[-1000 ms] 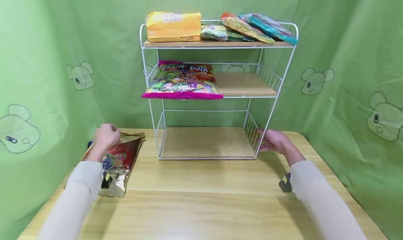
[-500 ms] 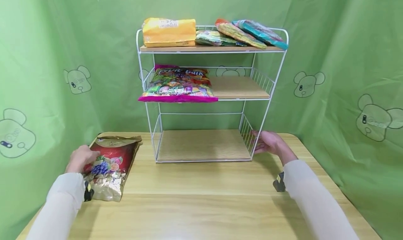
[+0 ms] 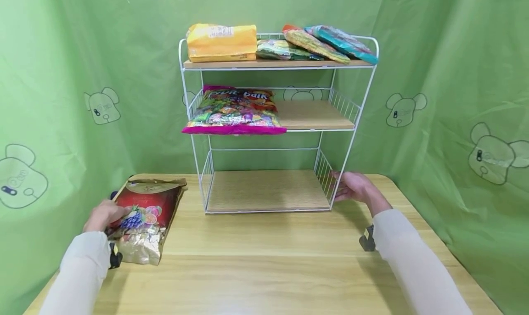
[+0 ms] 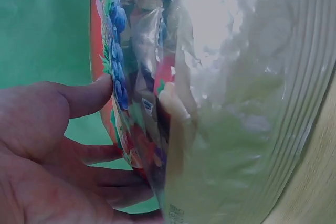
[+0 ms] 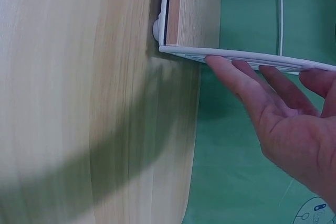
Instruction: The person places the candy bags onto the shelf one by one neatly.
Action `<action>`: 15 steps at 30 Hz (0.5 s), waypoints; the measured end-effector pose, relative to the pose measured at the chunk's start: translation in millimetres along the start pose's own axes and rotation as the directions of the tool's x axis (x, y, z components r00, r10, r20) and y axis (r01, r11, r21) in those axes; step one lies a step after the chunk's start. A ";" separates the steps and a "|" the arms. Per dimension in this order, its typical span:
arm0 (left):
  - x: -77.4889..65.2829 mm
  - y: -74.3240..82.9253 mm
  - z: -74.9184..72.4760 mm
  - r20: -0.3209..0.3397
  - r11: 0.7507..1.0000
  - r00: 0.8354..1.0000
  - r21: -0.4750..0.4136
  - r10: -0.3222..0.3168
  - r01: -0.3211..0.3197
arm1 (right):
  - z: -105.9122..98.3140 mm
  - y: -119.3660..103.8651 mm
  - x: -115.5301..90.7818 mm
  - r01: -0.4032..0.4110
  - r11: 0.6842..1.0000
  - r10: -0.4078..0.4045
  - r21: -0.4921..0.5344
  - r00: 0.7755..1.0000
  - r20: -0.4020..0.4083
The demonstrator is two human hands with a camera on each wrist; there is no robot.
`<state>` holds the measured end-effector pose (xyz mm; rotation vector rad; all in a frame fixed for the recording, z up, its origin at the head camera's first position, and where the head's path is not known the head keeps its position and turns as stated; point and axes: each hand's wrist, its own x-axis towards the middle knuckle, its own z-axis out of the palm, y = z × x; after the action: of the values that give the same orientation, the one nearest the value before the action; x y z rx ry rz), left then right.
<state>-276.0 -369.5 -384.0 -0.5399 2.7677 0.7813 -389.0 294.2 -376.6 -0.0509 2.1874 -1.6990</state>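
Note:
At the table's left lies a red and gold candy bag [image 3: 145,214] with printed fruit and a see-through lower part. My left hand [image 3: 106,215] holds its left side; in the left wrist view, the thumb [image 4: 92,97] presses on the printed face while the fingers [image 4: 118,179] reach round the edge, their tips hidden. On the right, my right hand [image 3: 353,186] touches the outer side of the white wire rack [image 3: 346,168]. Its fingers [image 5: 236,80] are extended, fingertips at the side frame in the right wrist view.
A colourful candy bag [image 3: 237,110] with pink edges overhangs the middle shelf's front left. The top shelf bears a yellow-orange pack [image 3: 222,43], a green bag [image 3: 281,51], a yellow bag [image 3: 316,45] and a teal bag [image 3: 343,44]. Green cloth [image 3: 140,76] surrounds the table [image 3: 256,269].
My left hand has come down and left from above the red and gold bag to its left side, taking hold there. The right hand stays at the rack; the head view has shifted slightly.

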 end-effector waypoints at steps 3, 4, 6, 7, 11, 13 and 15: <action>1.6 -1.5 2.3 0.020 1.000 1.000 0.013 -0.021 0.021 | 0.4 0.4 0.1 -0.002 1.000 0.002 0.016 1.000 -0.002; 2.3 -2.3 3.2 0.026 1.000 0.999 0.016 -0.027 0.027 | 0.6 0.6 0.2 -0.006 1.000 0.006 0.023 1.000 -0.003; 3.5 -3.9 4.5 0.029 0.999 0.999 0.034 -0.027 0.026 | 0.7 1.0 0.7 -0.009 0.999 0.009 0.031 1.000 -0.003; 4.3 -4.5 5.2 0.025 0.999 0.999 0.033 -0.029 0.028 | 0.7 1.0 0.9 -0.009 0.999 0.009 0.032 1.000 -0.005; 7.3 -6.1 7.6 0.000 0.999 0.999 0.016 -0.033 0.033 | -1.0 1.1 1.5 -0.003 1.000 0.003 0.020 1.000 0.000; 8.9 -5.7 9.2 -0.009 0.999 0.999 -0.006 -0.035 0.035 | -2.4 1.4 1.2 0.002 1.000 -0.002 0.017 1.000 0.005; 11.2 -4.3 11.5 -0.010 1.000 1.000 -0.016 -0.016 0.016 | -3.9 2.0 0.4 0.002 1.000 -0.002 0.021 1.000 0.004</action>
<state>-283.2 -369.9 -398.9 -0.5705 2.7650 0.8004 -390.2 298.2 -377.8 -0.0515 2.1667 -1.7214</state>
